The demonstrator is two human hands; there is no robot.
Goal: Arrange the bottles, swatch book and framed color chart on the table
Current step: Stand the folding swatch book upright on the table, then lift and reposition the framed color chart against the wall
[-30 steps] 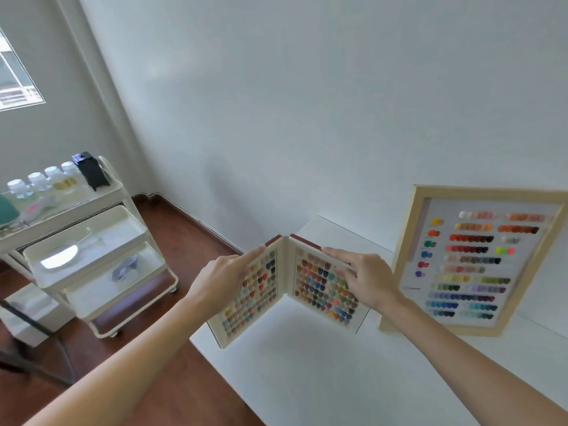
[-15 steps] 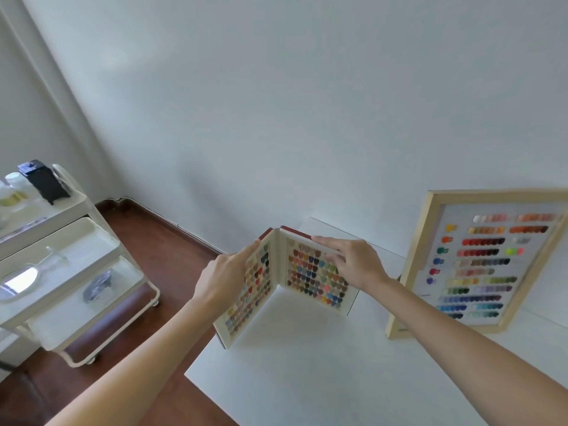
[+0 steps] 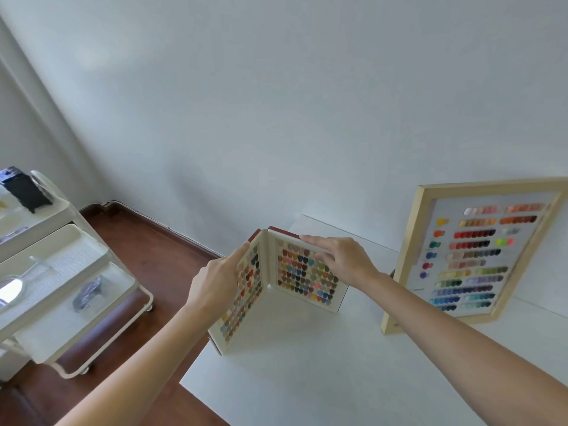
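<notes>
- My left hand (image 3: 215, 279) lies flat with fingers spread against the left leaf of the swatch book (image 3: 278, 282); my right hand (image 3: 342, 259) rests open-fingered over the top edge and face of the right leaf.
- Neither hand pinches anything. They only steady the 2 leaves, which I judge lets the book stand on its own bottom edge in a V.
- The book stands upright near the left edge of the white surface (image 3: 338, 370), its spine toward the far wall, colours facing me so they can be read.
- The framed color chart (image 3: 479, 253) leans back against the wall to the right, well apart from the book.
- No bottles are on the surface. A cart (image 3: 76, 272) stands on the floor to the left, so fetching them is likely next.
</notes>
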